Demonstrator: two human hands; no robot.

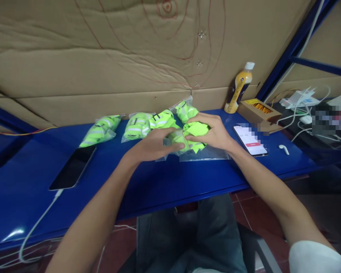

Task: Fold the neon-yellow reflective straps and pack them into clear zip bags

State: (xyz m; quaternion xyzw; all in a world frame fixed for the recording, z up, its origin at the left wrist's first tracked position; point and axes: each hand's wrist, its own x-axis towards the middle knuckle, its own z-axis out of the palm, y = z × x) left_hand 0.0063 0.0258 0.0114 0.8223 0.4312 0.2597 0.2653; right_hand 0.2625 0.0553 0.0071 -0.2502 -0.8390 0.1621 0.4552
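My right hand grips a bundled neon-yellow reflective vest from its right side. At the vest's left end my left hand closes on a clear plastic bag, its thumb on the front; part of the neon fabric shows inside. A flat clear bag lies on the table beneath the vest. Behind my hands is a bagged vest. To the left lie another neon vest, a rolled bagged vest and a bagged vest. My left fingertips are hidden.
On the blue table, a dark phone with a white cable lies left. To the right are a lit phone, a white earbud, a yellow drink bottle and an open cardboard box. A cardboard wall stands behind.
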